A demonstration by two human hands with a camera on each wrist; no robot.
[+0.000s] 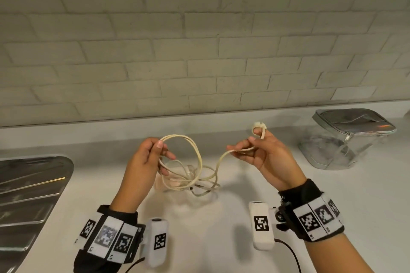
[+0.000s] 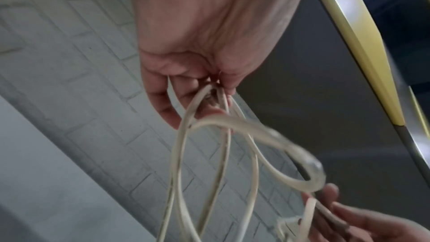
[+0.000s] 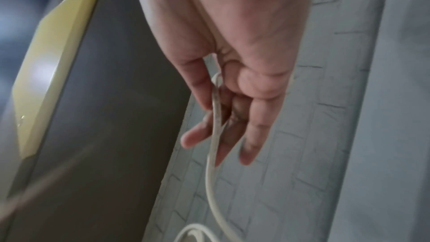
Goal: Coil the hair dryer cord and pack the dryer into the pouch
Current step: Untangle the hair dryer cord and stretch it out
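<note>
A cream cord [image 1: 200, 157] runs between both hands above the white counter [image 1: 366, 206]. My left hand [image 1: 164, 149] pinches the tops of a few loops, which hang down to the counter; in the left wrist view the loops [image 2: 179, 154] fan out below the left hand's fingers [image 2: 163, 109]. My right hand [image 1: 246, 146] grips the cord's free end, and the plug [image 1: 258, 125] sticks up past its index finger. The right wrist view has the cord [image 3: 210, 172] trailing from the right hand's fingers [image 3: 200, 87]. A pale blurred shape [image 1: 177, 176], perhaps the dryer, lies under the loops. The silver pouch [image 1: 346, 137] stands at right.
A steel sink drainboard [image 1: 28, 195] fills the left edge of the counter. A pale brick wall [image 1: 199, 51] rises behind. The pouch has clear sides and a zipper [image 1: 347, 136] on its grey top.
</note>
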